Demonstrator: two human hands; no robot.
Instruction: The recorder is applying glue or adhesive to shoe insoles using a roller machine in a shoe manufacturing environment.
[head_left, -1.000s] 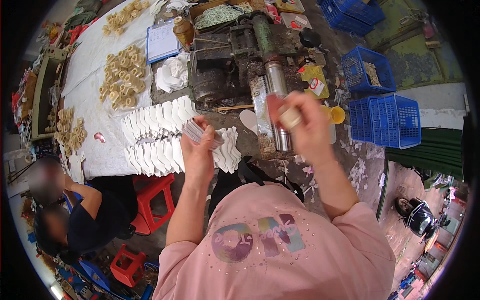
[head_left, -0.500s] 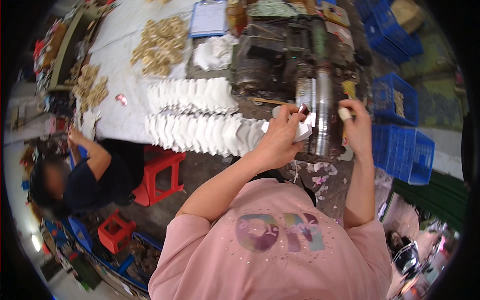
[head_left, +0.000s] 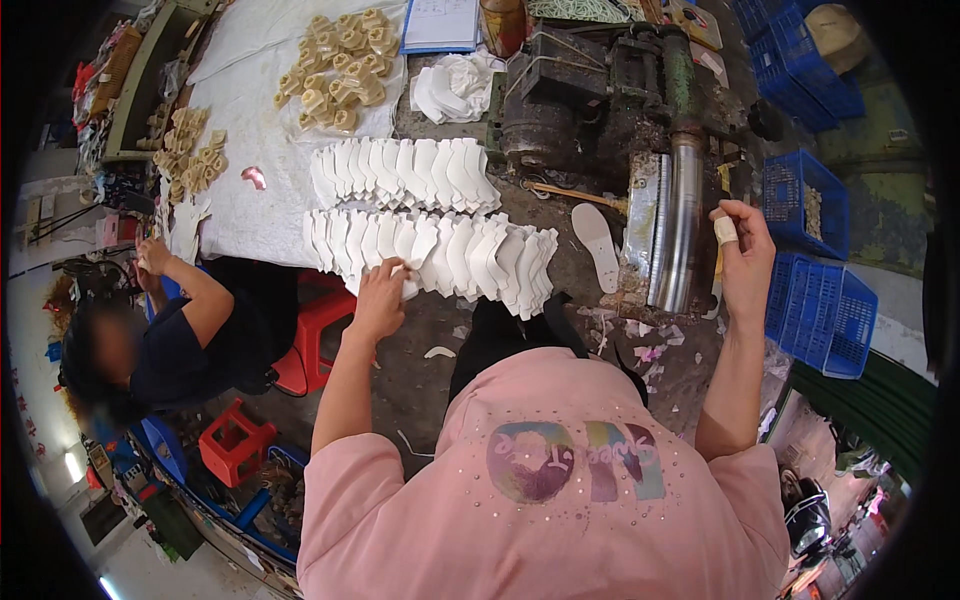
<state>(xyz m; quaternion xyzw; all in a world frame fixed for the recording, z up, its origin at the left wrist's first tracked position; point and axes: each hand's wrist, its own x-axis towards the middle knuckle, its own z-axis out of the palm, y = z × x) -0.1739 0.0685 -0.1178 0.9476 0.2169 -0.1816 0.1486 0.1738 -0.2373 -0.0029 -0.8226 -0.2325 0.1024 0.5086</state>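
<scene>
Two rows of white curved cut pieces lie overlapping on the bench, a far row (head_left: 405, 175) and a near row (head_left: 470, 255). At the near row's front edge, my left hand (head_left: 380, 300) has its fingers closed over one white piece (head_left: 409, 289), partly hidden by the hand. To the right is a machine with a shiny metal roller (head_left: 683, 225). My right hand (head_left: 748, 250) is raised beside the roller, its fingers curled and a beige wrap around its thumb. Whether anything is inside that hand is hidden. A white insole-shaped piece (head_left: 597, 240) lies left of the machine.
Beige ring-like parts (head_left: 340, 75) are heaped on a white cloth beyond the rows. Blue crates (head_left: 825, 315) stand on the right. A co-worker (head_left: 180, 325) sits at the left near a red stool (head_left: 318, 335). A clipboard (head_left: 440, 25) lies at the back.
My left hand has moved left from the roller to the near row of white pieces. The insole-shaped piece now shows. My right hand has shifted slightly, still beside the roller.
</scene>
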